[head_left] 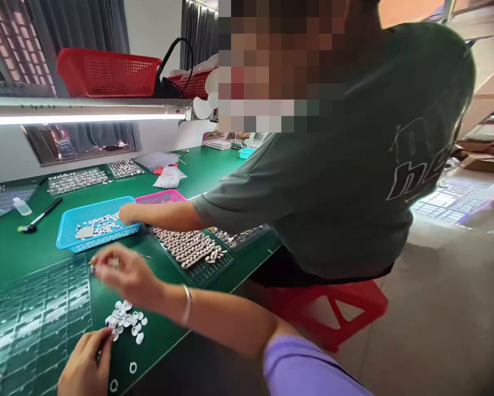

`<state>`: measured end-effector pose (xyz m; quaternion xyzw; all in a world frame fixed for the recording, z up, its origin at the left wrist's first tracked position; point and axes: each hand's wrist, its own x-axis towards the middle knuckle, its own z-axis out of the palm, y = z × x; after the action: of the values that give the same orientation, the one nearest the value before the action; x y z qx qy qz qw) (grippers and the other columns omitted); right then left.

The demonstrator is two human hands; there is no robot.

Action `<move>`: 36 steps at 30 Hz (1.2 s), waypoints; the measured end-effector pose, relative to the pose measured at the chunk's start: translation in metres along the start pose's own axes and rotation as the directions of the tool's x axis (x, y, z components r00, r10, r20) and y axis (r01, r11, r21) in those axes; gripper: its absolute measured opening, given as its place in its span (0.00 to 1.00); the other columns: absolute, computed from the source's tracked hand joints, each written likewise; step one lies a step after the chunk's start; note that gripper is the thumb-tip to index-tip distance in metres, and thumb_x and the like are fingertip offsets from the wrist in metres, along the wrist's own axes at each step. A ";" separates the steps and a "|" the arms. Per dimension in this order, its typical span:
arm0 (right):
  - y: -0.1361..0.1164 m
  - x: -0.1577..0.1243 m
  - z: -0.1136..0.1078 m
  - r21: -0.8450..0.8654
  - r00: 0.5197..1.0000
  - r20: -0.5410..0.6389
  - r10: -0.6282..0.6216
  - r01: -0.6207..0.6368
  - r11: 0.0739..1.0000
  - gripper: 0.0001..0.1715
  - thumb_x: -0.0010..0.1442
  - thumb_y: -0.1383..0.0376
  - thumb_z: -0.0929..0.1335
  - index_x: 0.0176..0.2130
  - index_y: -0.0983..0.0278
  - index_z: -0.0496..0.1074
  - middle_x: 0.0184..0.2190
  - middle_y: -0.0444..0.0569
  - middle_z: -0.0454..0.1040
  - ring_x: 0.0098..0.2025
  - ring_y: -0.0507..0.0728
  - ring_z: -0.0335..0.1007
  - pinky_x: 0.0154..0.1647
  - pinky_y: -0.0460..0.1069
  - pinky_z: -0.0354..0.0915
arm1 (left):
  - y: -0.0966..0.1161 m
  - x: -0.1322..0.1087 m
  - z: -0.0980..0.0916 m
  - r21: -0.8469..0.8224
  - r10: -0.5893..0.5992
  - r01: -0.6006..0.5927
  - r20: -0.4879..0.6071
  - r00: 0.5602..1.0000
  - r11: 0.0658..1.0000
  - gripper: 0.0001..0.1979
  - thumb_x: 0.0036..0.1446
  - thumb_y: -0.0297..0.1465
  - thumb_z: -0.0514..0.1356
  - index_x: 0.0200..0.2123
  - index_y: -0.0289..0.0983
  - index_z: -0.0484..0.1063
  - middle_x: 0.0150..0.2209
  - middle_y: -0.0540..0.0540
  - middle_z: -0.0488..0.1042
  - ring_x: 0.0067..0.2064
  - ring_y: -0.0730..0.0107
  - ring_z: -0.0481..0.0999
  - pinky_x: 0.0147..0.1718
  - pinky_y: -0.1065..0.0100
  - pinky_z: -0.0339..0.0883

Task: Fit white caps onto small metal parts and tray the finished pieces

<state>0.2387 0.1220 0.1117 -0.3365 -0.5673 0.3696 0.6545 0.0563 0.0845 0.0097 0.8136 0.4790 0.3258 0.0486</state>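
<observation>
Small round white plastic caps [125,319] lie in a loose heap on the green tabletop [162,330], right at the fingertips of the left hand [84,363] and below the fingers of the right hand [125,275]. The left thumb and forefinger are drawn together at the heap's near edge; I cannot tell whether a cap sits between them. The right fingers are bent and blurred above the table, with a tiny blurred piece [92,267] showing at their tips, and whether they grip it I cannot tell. Two thin white plastic rings [133,367] lie to the right of the left fingers, apart from the heap. A clear plastic gridded tray [44,313] spreads to the left of both hands' fingers. Beyond the right fingers stands a light-blue perforated plastic basket [106,240] containing small white pieces, and a co-worker's hand [128,214] reaches into it. Farther to the right of the right fingers, beige cylindrical pieces [184,245] lie in rows on another clear tray [199,278].
</observation>
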 end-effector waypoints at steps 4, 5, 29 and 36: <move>0.017 -0.097 0.006 0.300 0.928 0.090 0.361 -0.371 0.879 0.10 0.53 0.60 0.71 0.30 0.63 0.68 0.37 0.47 0.73 0.36 0.53 0.67 0.42 0.49 0.64 | 0.008 0.008 -0.002 -0.081 -0.034 0.038 0.045 0.998 0.996 0.14 0.56 0.42 0.55 0.29 0.43 0.78 0.28 0.51 0.80 0.25 0.67 0.80 0.26 0.71 0.70; 0.020 -0.108 0.006 0.379 0.916 0.055 0.398 -0.388 0.840 0.11 0.52 0.60 0.71 0.30 0.63 0.68 0.37 0.48 0.73 0.37 0.53 0.67 0.43 0.49 0.63 | 0.010 0.010 -0.002 -0.113 -0.049 0.055 0.057 0.997 0.992 0.14 0.55 0.43 0.56 0.29 0.43 0.79 0.28 0.51 0.80 0.26 0.67 0.80 0.26 0.71 0.70; 0.039 -0.119 -0.007 0.559 0.830 0.032 0.557 -0.477 0.679 0.22 0.49 0.50 0.75 0.29 0.62 0.66 0.37 0.48 0.72 0.41 0.56 0.68 0.50 0.53 0.65 | 0.031 0.011 -0.009 -0.195 -0.229 0.274 0.224 0.947 0.942 0.12 0.54 0.38 0.58 0.34 0.41 0.81 0.36 0.46 0.83 0.37 0.62 0.81 0.40 0.65 0.74; 0.032 -0.119 -0.014 0.281 0.847 0.069 0.526 -0.523 0.805 0.17 0.53 0.54 0.72 0.32 0.63 0.67 0.30 0.43 0.68 0.30 0.51 0.64 0.36 0.47 0.64 | 0.039 0.005 -0.017 -0.286 -0.295 0.349 0.215 0.931 0.892 0.14 0.53 0.41 0.62 0.37 0.39 0.81 0.35 0.45 0.84 0.35 0.59 0.83 0.39 0.62 0.77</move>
<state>0.2393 0.0347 0.0239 -0.3828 -0.3879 0.6128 0.5723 0.0774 0.0642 0.0404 0.7281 0.5428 0.3177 0.2727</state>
